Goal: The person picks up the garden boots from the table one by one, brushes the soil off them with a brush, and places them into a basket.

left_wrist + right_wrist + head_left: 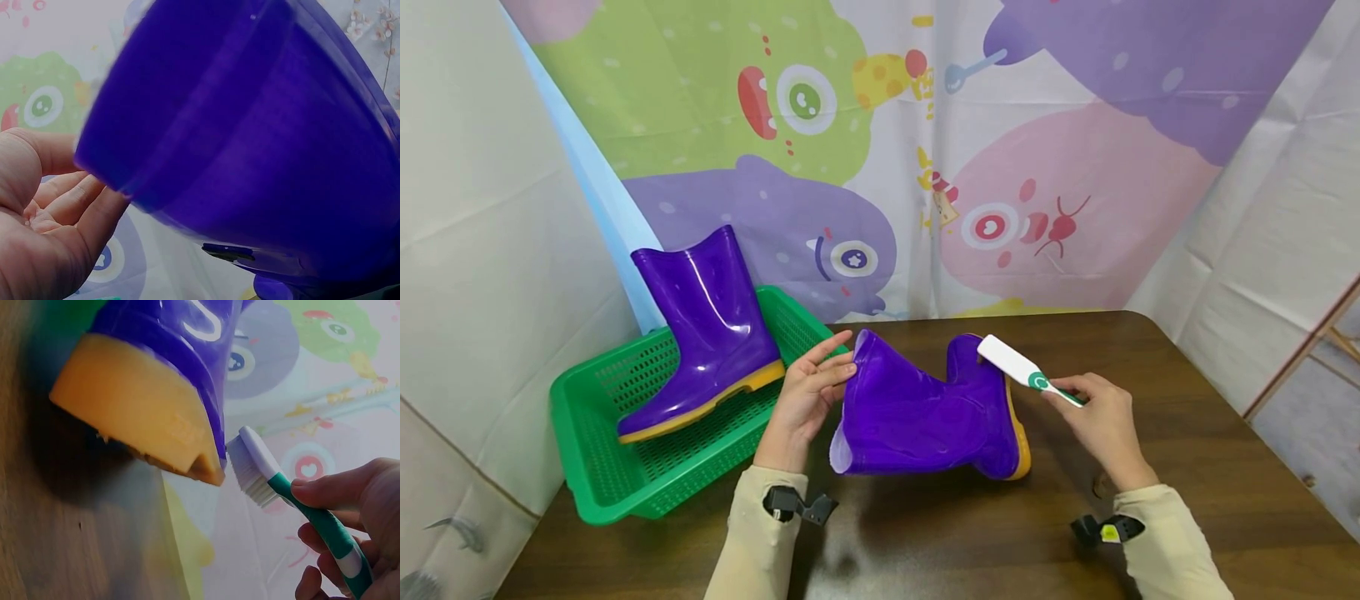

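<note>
A purple rain boot with a yellow sole lies tilted on its side over the table, its opening toward the left. At that opening my left hand pinches the rim; in the left wrist view the thumb and fingers meet the boot's edge. My right hand grips the green-and-white handle of a scrub brush. The brush head overlaps the boot's foot in the head view. From the right wrist, the white bristles point at the boot right beside the yellow heel.
A second purple boot leans in a green perforated basket at the left. The brown wooden table spreads beneath. Behind it hangs a cartoon-printed curtain, and pale walls stand at both sides.
</note>
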Available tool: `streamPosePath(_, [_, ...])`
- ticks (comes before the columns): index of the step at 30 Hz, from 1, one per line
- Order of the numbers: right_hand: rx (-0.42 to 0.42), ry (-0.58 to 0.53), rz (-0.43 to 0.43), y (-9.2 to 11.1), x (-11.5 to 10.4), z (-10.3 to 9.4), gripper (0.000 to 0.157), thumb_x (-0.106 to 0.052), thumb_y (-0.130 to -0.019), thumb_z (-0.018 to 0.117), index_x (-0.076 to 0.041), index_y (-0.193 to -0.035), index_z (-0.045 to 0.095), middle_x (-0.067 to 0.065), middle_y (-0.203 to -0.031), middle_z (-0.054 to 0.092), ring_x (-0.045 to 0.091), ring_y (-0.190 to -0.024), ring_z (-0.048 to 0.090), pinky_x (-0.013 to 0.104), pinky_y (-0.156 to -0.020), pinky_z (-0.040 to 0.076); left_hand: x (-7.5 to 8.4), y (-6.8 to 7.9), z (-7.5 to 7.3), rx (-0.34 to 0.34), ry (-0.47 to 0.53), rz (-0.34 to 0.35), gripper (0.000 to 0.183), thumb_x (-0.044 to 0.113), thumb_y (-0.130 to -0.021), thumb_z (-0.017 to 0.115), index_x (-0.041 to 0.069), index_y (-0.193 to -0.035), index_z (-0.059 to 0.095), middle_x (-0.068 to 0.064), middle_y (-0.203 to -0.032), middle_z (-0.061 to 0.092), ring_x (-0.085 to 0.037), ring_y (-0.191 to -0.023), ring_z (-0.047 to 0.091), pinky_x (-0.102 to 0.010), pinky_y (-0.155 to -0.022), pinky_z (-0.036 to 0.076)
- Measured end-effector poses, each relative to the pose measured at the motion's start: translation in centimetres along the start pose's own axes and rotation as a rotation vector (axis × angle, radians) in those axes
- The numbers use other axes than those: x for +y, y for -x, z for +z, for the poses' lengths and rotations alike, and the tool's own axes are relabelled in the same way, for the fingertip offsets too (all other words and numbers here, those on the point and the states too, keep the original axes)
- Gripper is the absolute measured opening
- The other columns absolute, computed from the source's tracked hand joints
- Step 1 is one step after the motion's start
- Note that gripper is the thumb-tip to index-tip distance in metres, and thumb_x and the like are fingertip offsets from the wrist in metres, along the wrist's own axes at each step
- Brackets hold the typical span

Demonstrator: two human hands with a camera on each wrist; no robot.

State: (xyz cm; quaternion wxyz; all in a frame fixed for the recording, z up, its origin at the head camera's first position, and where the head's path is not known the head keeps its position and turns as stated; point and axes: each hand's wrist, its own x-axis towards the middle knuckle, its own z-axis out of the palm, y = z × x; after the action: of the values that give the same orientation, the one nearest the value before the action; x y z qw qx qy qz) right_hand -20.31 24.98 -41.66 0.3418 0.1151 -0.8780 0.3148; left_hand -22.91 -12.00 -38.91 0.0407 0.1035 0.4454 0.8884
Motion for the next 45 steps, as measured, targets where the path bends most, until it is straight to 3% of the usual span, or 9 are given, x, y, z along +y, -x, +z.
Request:
streamPosePath(5, [0.008, 0.021, 0.018, -0.1, 0.5, -0.3, 0.018, -0.003, -0.071, 0.089, -0.001, -0.085, 0.078, 0.006, -0.074, 0.068, 0.007, -0.063, 0.051, 0.016, -0.053, 0.036, 0.0, -0.1, 0.0, 0.007, -0.006, -0.005, 0.048, -0.02, -0.09, 0.049, 0.008, -0.126, 0.064, -0.002, -0.087, 0.074, -0.012, -0.071, 0.07, -0.024, -0.061, 0.058])
streamPosePath(11, [0.009, 0.042, 0.046, -0.1, 1.2, -0.5, 0.018, -0.003, -0.071, 0.088, 0.0, -0.085, 0.077, 0.009, -0.076, 0.069, 0.009, -0.064, 0.053, 0.016, -0.053, 0.037, 0.0, -0.1, -0.1, 0.005, -0.024, -0.01, 0.057, -0.019, -0.09, 0.049, -0.009, -0.145, 0.041, -0.001, -0.088, 0.074, -0.011, -0.072, 0.07, -0.024, -0.062, 0.057])
streamPosePath(19, [0.005, 0.062, 0.066, -0.2, 1.8, -0.9, 0.018, -0.005, -0.072, 0.088, 0.001, -0.085, 0.077, 0.012, -0.078, 0.07, 0.01, -0.065, 0.055, 0.015, -0.055, 0.038, 0.0, 0.0, -0.2, 0.012, -0.018, -0.005, 0.052, -0.019, -0.089, 0.05, -0.001, -0.138, 0.054, -0.002, -0.087, 0.074, -0.012, -0.071, 0.07, -0.024, -0.062, 0.058])
streamPosePath(24, [-0.002, 0.066, 0.084, -0.2, 2.0, -1.0, 0.019, -0.005, -0.073, 0.088, 0.002, -0.086, 0.077, 0.012, -0.079, 0.07, 0.014, -0.065, 0.056, 0.018, -0.056, 0.04, 0.0, 0.0, -0.2, 0.019, -0.02, 0.001, 0.054, -0.02, -0.089, 0.05, -0.005, -0.141, 0.049, -0.001, -0.086, 0.074, -0.011, -0.071, 0.07, -0.024, -0.062, 0.057])
streamPosePath(28, [-0.004, 0.066, 0.099, -0.2, 2.1, -1.3, 0.02, -0.005, -0.073, 0.088, 0.002, -0.088, 0.077, 0.015, -0.081, 0.07, 0.017, -0.066, 0.057, 0.018, -0.056, 0.039, -0.2, 0.0, -0.2, 0.018, -0.018, -0.009, 0.051, -0.019, -0.089, 0.05, -0.002, -0.137, 0.055, -0.002, -0.087, 0.074, -0.011, -0.071, 0.07, -0.024, -0.062, 0.057])
streamPosePath(39, [0.048, 0.072, 0.118, -0.7, 1.6, -3.1, 0.019, -0.007, -0.074, 0.087, 0.0, -0.09, 0.078, 0.014, -0.082, 0.072, -0.007, -0.065, 0.048, 0.015, -0.055, 0.036, -0.1, 0.0, -0.1, 0.047, -0.099, -0.014, 0.053, -0.016, -0.09, 0.054, -0.009, -0.142, 0.046, 0.001, -0.086, 0.074, -0.01, -0.071, 0.069, -0.023, -0.062, 0.056])
streamPosePath(45, [0.094, 0.034, 0.131, -1.2, 0.7, -4.5, 0.02, -0.007, -0.074, 0.088, -0.002, -0.091, 0.079, 0.013, -0.082, 0.072, -0.007, -0.059, 0.046, 0.015, -0.051, 0.034, -0.3, 0.3, -0.8, 0.056, -0.128, -0.049, 0.051, -0.013, -0.092, 0.052, -0.011, -0.142, 0.044, 0.001, -0.088, 0.073, -0.01, -0.075, 0.069, -0.023, -0.067, 0.057])
